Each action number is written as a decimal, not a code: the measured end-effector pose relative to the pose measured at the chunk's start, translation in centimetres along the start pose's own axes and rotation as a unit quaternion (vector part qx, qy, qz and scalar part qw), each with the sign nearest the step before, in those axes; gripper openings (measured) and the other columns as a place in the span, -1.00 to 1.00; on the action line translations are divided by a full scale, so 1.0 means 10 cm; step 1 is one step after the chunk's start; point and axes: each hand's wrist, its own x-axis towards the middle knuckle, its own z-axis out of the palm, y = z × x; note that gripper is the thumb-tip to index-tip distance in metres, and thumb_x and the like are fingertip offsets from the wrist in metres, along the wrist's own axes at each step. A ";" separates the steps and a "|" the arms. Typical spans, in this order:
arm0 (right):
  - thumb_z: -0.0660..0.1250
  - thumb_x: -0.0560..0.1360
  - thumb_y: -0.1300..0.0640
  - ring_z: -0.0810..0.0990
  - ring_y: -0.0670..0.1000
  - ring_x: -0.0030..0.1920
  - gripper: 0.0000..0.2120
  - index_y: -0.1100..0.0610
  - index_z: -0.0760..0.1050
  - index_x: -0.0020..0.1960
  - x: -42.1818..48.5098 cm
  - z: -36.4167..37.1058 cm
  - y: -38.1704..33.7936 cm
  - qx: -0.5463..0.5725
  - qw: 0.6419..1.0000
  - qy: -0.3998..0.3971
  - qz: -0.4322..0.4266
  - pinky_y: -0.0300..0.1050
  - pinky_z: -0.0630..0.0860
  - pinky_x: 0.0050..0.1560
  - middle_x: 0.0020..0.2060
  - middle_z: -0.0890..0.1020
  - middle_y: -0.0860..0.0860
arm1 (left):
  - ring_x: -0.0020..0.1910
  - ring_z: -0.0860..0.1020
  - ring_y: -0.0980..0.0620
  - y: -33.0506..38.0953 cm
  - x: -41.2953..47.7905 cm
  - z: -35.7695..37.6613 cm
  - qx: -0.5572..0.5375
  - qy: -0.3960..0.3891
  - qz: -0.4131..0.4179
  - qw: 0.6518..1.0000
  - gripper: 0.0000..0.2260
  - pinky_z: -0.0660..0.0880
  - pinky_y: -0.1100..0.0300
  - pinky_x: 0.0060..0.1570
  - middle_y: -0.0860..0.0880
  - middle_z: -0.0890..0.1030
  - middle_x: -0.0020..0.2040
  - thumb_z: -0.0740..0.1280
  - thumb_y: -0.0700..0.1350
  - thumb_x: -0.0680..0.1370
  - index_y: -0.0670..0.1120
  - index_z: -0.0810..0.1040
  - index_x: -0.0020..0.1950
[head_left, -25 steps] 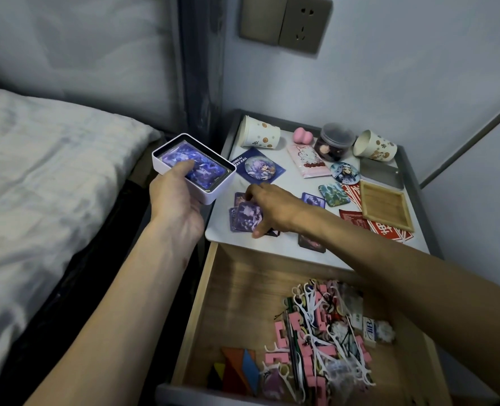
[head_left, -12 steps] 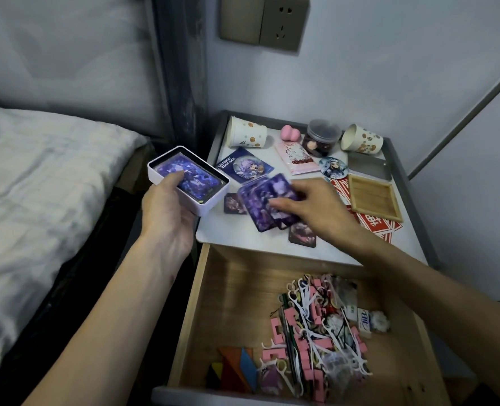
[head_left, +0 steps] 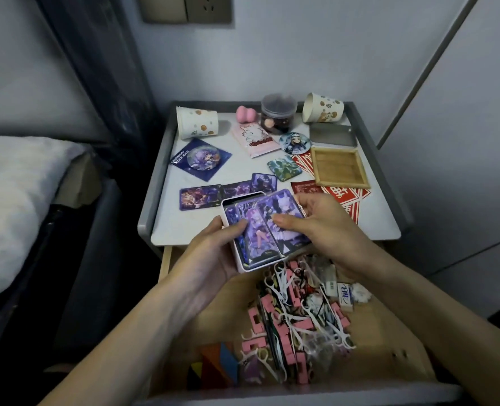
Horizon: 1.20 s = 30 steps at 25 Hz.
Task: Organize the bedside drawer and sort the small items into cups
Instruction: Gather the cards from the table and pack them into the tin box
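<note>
Cup (head_left: pixel 197 123) tipped sideways, loose cards (head_left: pixel 200 197) nearby

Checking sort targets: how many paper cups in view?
2. One paper cup lies tipped at back left of the tabletop; the second cup lies tipped at back right, beside the clear jar. Drawer clutter might hide more.

1. Bare tabletop (head_left: pixel 380 218) shows at the right front corner.
2. Tipped at the back corners: left cup (head_left: pixel 197 123), right cup (head_left: pixel 323 111), a jar (head_left: pixel 278 117) between.
3. A wooden tray (head_left: pixel 339 167) crowds the right edge; loose cards (head_left: pixel 210 196) lie flat mid-tabletop.
4. The drawer (head_left: pixel 389 341) floor is open at its left and right edges; a clip heap (head_left: pixel 295 326) fills the middle.
5. The left hand (head_left: pixel 213 256), gripping a white box (head_left: pixel 244 269), and right hand (head_left: pixel 328 227), pinching its card stack (head_left: pixel 260 238), block the front edge's middle.
</note>
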 end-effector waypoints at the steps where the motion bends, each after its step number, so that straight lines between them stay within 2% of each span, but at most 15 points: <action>1: 0.41 0.52 0.22 0.73 0.07 -0.12 -0.85 0.20 0.59 0.08 0.00 -0.01 0.01 -0.002 1.000 0.004 0.003 0.04 0.65 -0.07 -0.11 0.74 0.07 | -0.03 0.69 -0.07 -0.01 0.01 0.03 0.003 -0.004 -0.002 1.000 -0.67 0.63 0.07 -0.22 -0.18 0.69 0.08 0.30 -0.21 0.58 -0.20 0.45 0.34; 3: 0.42 0.51 0.23 0.73 0.04 -0.13 -0.86 0.19 0.59 0.07 0.00 0.00 0.04 -0.006 1.000 0.011 0.006 0.03 0.66 -0.08 -0.12 0.74 0.05 | -0.06 0.69 -0.06 -0.05 0.04 0.08 0.004 -0.007 -0.006 1.000 -0.67 0.63 0.07 -0.22 -0.17 0.70 0.05 0.31 -0.22 0.57 -0.20 0.45 0.34; 6: 0.43 0.51 0.19 0.73 0.03 -0.11 -0.87 0.14 0.60 0.06 0.02 0.00 0.08 -0.024 1.000 0.018 0.006 0.12 0.65 0.01 -0.10 0.74 0.03 | -0.03 0.69 -0.07 -0.07 0.05 0.09 0.005 -0.008 -0.003 1.000 -0.65 0.64 0.06 -0.19 -0.16 0.69 0.08 0.32 -0.23 0.56 -0.19 0.45 0.35; 9: 0.36 0.57 0.15 0.72 0.06 -0.11 -0.93 0.12 0.60 0.02 0.01 0.04 0.12 -0.041 0.999 0.033 0.001 0.20 0.63 0.04 -0.11 0.73 0.05 | 0.01 0.68 -0.09 -0.10 0.05 0.08 0.008 -0.006 0.005 1.000 -0.64 0.64 0.04 -0.16 -0.17 0.68 0.11 0.33 -0.24 0.55 -0.17 0.45 0.36; 10: 0.32 0.59 0.13 0.72 0.08 -0.12 -0.90 0.13 0.59 -0.01 0.01 0.06 0.14 -0.057 0.997 0.044 -0.008 0.22 0.62 0.02 -0.14 0.72 0.06 | 0.01 0.68 -0.10 -0.11 0.06 0.07 0.009 -0.003 0.010 1.000 -0.64 0.64 0.04 -0.17 -0.16 0.68 0.11 0.32 -0.25 0.56 -0.17 0.45 0.36; 11: 0.30 0.61 0.09 0.70 0.07 -0.17 -0.84 0.14 0.59 -0.06 0.01 0.07 0.14 -0.086 0.994 0.055 -0.026 0.17 0.63 -0.02 -0.20 0.71 0.05 | 0.00 0.69 -0.10 -0.12 0.06 0.06 0.006 0.001 0.015 1.000 -0.65 0.64 0.03 -0.17 -0.16 0.68 0.10 0.32 -0.26 0.57 -0.17 0.45 0.35; 13: 0.31 0.60 0.05 0.60 -0.02 -0.34 -0.77 0.12 0.57 -0.18 -0.01 0.02 0.10 -0.166 0.981 0.080 -0.057 -0.12 0.56 -0.23 -0.36 0.63 -0.05 | 0.00 0.68 -0.10 -0.12 0.08 0.04 -0.002 0.009 0.020 1.000 -0.66 0.65 -0.03 -0.12 -0.17 0.68 0.10 0.30 -0.27 0.57 -0.18 0.45 0.35; 15: 0.35 0.57 0.08 0.59 -0.09 -0.37 -0.79 0.12 0.59 -0.21 -0.01 -0.05 0.06 -0.157 0.983 0.078 -0.050 -0.28 0.47 -0.28 -0.38 0.63 -0.06 | 0.04 0.67 -0.13 -0.12 0.07 0.01 -0.004 0.008 0.018 1.000 -0.65 0.64 -0.07 -0.04 -0.17 0.68 0.11 0.31 -0.26 0.57 -0.18 0.45 0.36; 17: 0.38 0.55 0.13 0.68 -0.06 -0.30 -0.86 0.15 0.61 -0.15 0.00 -0.06 0.06 -0.091 0.995 0.037 -0.003 -0.19 0.56 -0.24 -0.30 0.70 0.01 | 0.09 0.66 -0.16 -0.12 0.06 0.00 -0.005 -0.006 0.006 1.000 -0.64 0.64 -0.05 -0.05 -0.18 0.67 0.13 0.32 -0.24 0.57 -0.17 0.44 0.36; 19: 0.40 0.52 0.14 0.71 -0.04 -0.26 -0.92 0.13 0.61 -0.12 0.00 0.01 0.09 -0.105 0.994 0.019 0.016 -0.17 0.58 -0.25 -0.25 0.71 0.02 | 0.10 0.65 -0.18 -0.14 0.05 0.01 -0.002 -0.020 -0.005 1.000 -0.62 0.64 -0.04 -0.06 -0.20 0.66 0.14 0.35 -0.23 0.54 -0.18 0.43 0.36; 21: 0.44 0.50 0.10 0.69 -0.09 -0.30 -0.90 0.12 0.60 -0.15 0.01 0.10 0.14 -0.128 0.992 0.015 0.002 -0.25 0.54 -0.33 -0.29 0.70 0.00 | 0.12 0.64 -0.20 -0.17 0.04 0.02 0.006 -0.026 -0.010 1.000 -0.59 0.64 -0.06 -0.03 -0.22 0.65 0.16 0.37 -0.21 0.51 -0.19 0.45 0.36; 24: 0.44 0.50 0.10 0.56 -0.24 -0.49 -0.87 0.11 0.55 -0.16 0.00 0.14 0.14 -0.149 0.988 0.026 -0.013 -0.41 0.37 -0.50 -0.43 0.63 -0.09 | 0.14 0.63 -0.22 -0.18 0.04 0.00 0.011 -0.026 -0.013 1.000 -0.57 0.63 -0.09 0.00 -0.22 0.65 0.16 0.38 -0.21 0.49 -0.18 0.46 0.35; 27: 0.41 0.53 0.10 0.52 -0.27 -0.54 -0.86 0.17 0.55 -0.10 0.00 0.14 0.15 -0.153 0.988 0.030 -0.016 -0.43 0.34 -0.51 -0.52 0.58 -0.17 | 0.12 0.64 -0.20 -0.19 0.05 -0.01 0.007 -0.021 -0.018 1.000 -0.59 0.61 -0.13 0.03 -0.21 0.66 0.15 0.38 -0.23 0.50 -0.18 0.46 0.35; 30: 0.40 0.53 0.08 0.52 -0.29 -0.53 -0.85 0.16 0.54 -0.09 -0.01 0.16 0.15 -0.181 0.982 0.039 -0.027 -0.44 0.35 -0.50 -0.52 0.57 -0.18 | 0.11 0.65 -0.19 -0.19 0.06 -0.02 0.012 -0.011 -0.019 1.000 -0.61 0.61 -0.13 0.04 -0.20 0.66 0.14 0.38 -0.25 0.52 -0.17 0.47 0.34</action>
